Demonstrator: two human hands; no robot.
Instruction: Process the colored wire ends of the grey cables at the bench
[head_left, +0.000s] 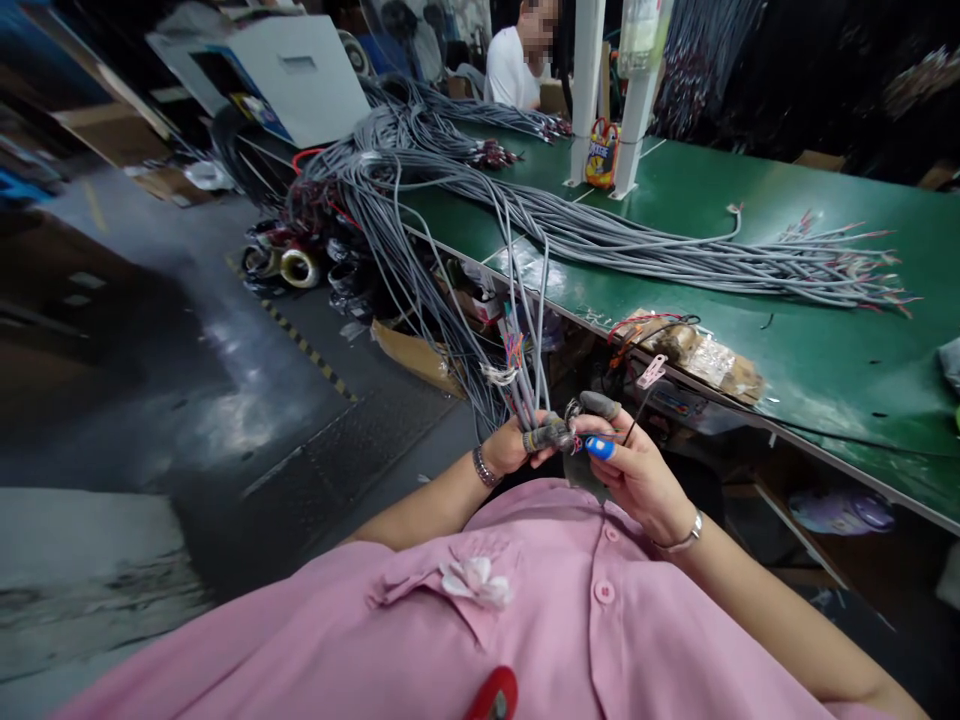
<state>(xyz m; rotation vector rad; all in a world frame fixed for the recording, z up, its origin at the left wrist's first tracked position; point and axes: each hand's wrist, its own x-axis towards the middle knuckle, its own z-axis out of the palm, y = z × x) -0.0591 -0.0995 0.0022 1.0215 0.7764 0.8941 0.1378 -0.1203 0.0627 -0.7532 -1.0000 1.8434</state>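
A tug on the grey cables (523, 406) beside the bench (825, 375) could jerk the thin wires (577, 443) from a loose pinch. Those wires sit just below frame centre, pinched by the right hand's (637, 468) fingers; the left hand's (512, 447) fingers wrap the cables.

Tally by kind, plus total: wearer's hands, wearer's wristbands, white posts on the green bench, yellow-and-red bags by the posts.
Hands: 2
Wristbands: 2
White posts: 2
Yellow-and-red bag: 1
Total: 7
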